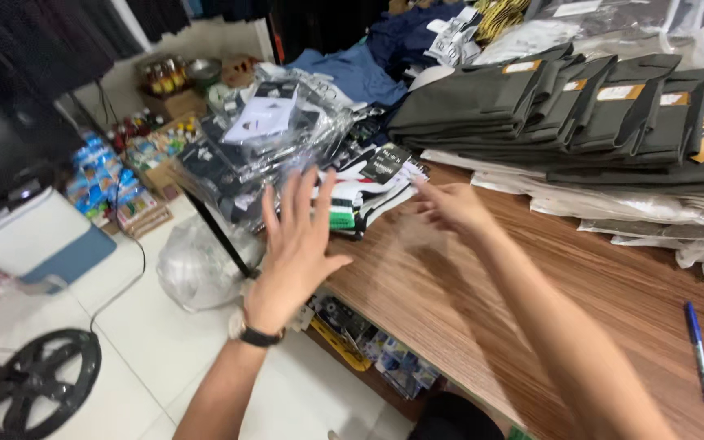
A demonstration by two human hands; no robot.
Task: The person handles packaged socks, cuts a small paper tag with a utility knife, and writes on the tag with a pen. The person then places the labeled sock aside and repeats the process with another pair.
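My left hand (295,248) is spread open above the wooden table's (580,285) near edge, fingers apart, holding nothing. A dark watch sits on its wrist. My right hand (450,205) reaches forward over the table, its fingers blurred and pointing toward a pile of clear-bagged dark garments (275,143) with white tags. That pile hangs over the table's left end. The right fingertips are close to a black-and-white folded item (376,187) at the pile's foot; I cannot tell whether they touch it.
Folded dark grey trousers (564,102) lie in overlapping stacks at the back right, over clear-bagged items (653,212). A blue pen (701,352) lies at the right. Below are a white plastic bag (197,265), boxes of goods (136,175) and a black fan base (38,383).
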